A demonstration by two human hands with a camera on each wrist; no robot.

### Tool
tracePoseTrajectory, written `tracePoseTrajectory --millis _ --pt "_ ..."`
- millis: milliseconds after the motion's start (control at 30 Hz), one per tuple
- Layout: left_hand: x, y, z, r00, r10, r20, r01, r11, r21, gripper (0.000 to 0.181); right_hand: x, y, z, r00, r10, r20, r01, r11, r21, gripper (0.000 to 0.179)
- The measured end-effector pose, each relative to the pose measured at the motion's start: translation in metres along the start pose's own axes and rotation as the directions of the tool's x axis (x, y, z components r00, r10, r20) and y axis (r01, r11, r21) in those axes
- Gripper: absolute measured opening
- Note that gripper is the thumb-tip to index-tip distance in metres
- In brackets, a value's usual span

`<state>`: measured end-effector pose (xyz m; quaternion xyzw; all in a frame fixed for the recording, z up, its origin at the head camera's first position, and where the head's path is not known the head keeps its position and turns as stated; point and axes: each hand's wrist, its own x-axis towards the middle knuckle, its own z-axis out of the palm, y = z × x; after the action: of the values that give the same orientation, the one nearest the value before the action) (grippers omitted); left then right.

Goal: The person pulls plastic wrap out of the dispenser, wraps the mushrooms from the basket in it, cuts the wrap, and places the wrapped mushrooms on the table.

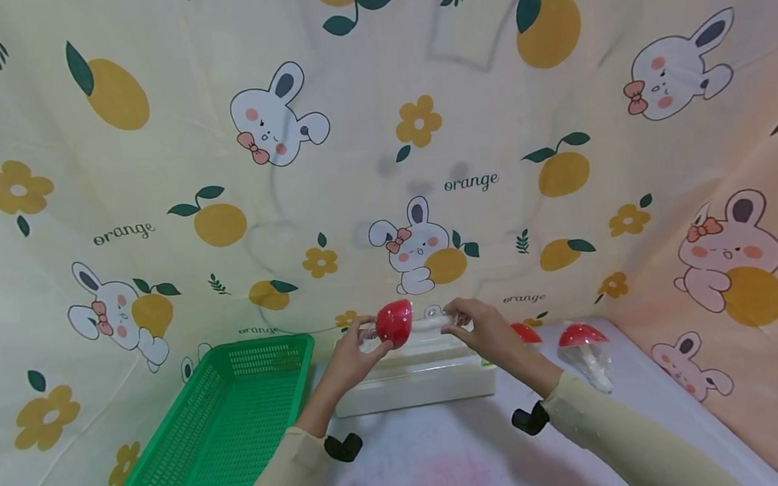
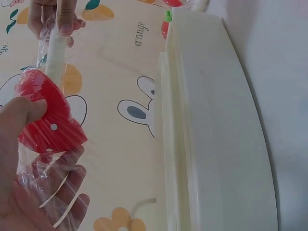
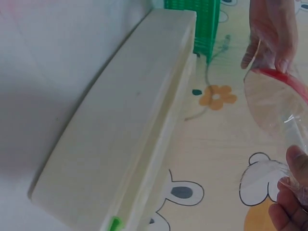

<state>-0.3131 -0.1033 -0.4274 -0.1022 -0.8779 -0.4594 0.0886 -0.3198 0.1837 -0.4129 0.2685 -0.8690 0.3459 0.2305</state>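
Note:
A toy mushroom (image 1: 395,324) with a red, white-dotted cap and a white stem is held up sideways in clear plastic film (image 3: 267,178). My left hand (image 1: 355,362) grips it at the cap, thumb (image 2: 33,109) pressed on the red surface and the other fingers behind the film. At the stem end, my right hand (image 1: 486,330) pinches the stem and the gathered film between thumb and fingers. Below both hands stands a long white box-like unit (image 1: 416,393) with a slot along its top, seen closely in both wrist views.
To the left sits a green plastic basket (image 1: 301,400) with mesh walls. On the right of the white table (image 1: 547,465) lies another wrapped mushroom (image 1: 581,335), with one more red cap (image 1: 525,333) partly behind my right arm. A patterned cloth (image 1: 357,170) hangs behind.

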Motion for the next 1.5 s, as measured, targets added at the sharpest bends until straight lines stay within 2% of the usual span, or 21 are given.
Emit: tracePoseTrajectory --millis 167,500,1000,1300,1500 --pt "0.003 0.003 0.000 1.000 0.009 -0.024 -0.009 1.000 -0.014 0.068 0.005 -0.003 -0.004 1.000 -0.006 -0.008 0.006 1.000 -0.007 0.036" --pt "0.009 0.009 -0.004 0.998 0.051 -0.036 -0.052 0.998 -0.033 0.066 0.010 -0.006 -0.011 0.999 -0.013 -0.031 0.014 1.000 0.014 0.033" --pt "0.008 0.024 -0.015 0.997 0.077 -0.031 -0.079 0.995 -0.067 0.066 0.015 -0.018 -0.024 0.999 -0.015 -0.032 0.016 1.000 0.026 0.035" --pt "0.008 0.028 -0.018 0.992 0.106 -0.063 -0.109 0.993 -0.047 0.068 0.020 -0.021 -0.029 0.996 -0.071 -0.054 0.070 0.998 -0.004 0.034" --pt "0.007 0.033 -0.021 0.992 0.108 -0.062 -0.112 0.992 -0.056 0.068 0.023 -0.023 -0.034 0.993 -0.088 -0.081 0.087 0.996 -0.021 0.036"
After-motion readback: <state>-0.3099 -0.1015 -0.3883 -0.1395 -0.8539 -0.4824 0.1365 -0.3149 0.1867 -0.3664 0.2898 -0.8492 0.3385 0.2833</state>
